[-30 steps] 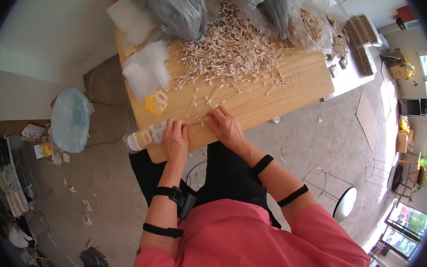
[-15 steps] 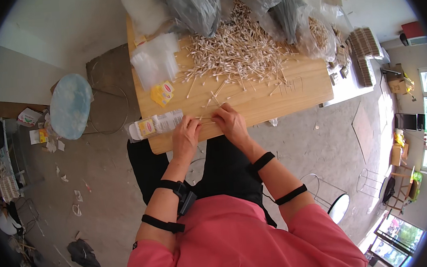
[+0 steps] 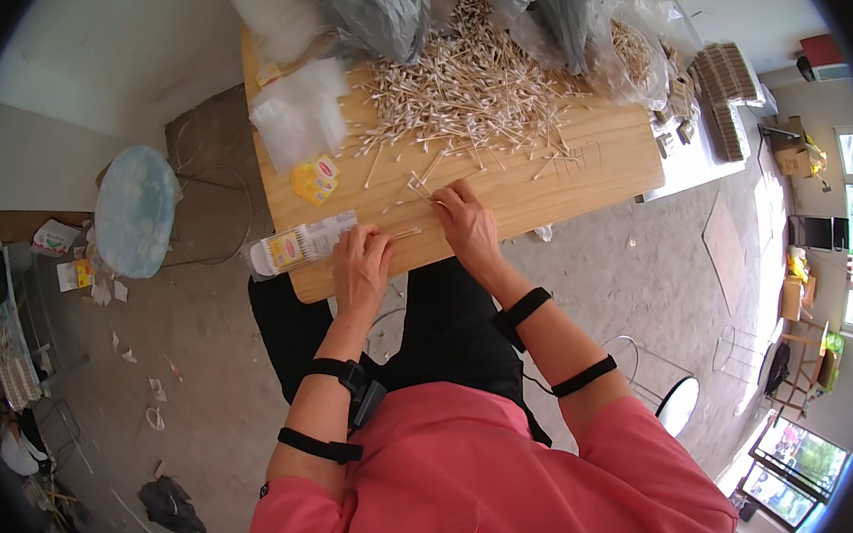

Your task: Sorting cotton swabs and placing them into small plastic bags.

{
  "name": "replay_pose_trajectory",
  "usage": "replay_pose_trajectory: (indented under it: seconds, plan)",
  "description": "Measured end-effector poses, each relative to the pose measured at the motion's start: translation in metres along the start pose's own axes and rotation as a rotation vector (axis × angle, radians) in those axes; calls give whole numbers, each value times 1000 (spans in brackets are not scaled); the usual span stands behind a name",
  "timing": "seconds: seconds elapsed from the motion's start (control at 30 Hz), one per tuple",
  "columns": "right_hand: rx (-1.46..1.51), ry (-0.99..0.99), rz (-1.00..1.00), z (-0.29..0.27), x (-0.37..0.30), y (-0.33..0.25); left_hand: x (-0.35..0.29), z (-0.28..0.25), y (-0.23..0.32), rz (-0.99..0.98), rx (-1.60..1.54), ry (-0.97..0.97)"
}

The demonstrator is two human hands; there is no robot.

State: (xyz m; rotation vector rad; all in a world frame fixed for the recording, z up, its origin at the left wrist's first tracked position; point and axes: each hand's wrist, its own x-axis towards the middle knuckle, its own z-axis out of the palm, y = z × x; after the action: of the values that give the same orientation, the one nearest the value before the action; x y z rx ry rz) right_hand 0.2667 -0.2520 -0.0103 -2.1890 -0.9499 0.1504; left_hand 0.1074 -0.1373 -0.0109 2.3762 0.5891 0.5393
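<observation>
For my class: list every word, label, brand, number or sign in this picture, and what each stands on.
I quote no lettering; here is where it stands.
Yellow cards on the table: red-and-white mark, too small.
Swab packet by the left hand: yellow label with red mark, too small; grey print, blurred.
Dark marks, table's right part: unclear.
Yellow-and-white box, far left: too small.

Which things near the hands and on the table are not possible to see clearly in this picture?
All in the head view:
Left hand: hides the near end of the swab sticking out of it.
Right hand: too small here to tell whether it grips a swab.
Swab heap: upper swabs cover the lower ones.
Grey plastic bag: cut off by the top edge.
</observation>
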Motion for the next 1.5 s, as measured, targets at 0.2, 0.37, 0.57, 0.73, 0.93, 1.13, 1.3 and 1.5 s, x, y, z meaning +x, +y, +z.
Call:
replay_pose_trajectory:
  seconds: [0.2, 0.37, 0.57, 0.73, 0.93, 1.13, 1.3, 1.5]
  plan:
    - [-58, -145, -234, 16, 15, -7, 3, 12, -2, 111, 29, -13]
    - [87, -88, -73, 13, -9, -8, -9, 14, -10, 104, -13, -3]
    - [53, -60, -97, 5, -10, 1, -4, 11, 3, 108, 57, 15]
    - [-12, -51, -8, 9, 5, -5, 11, 13, -3, 215, 133, -84]
    - [0, -147, -128, 9, 17, 3, 6, 16, -5, 211, 199, -108]
    - [-39, -206, -330, 14, 43, 2, 5, 21, -5, 223, 268, -123]
    - [-108, -332, -258, 11, 17, 3, 7, 21, -8, 250, 266, -58]
    - [-58, -21, -141, -17, 27, 25, 4, 20, -9, 267, 307, -146]
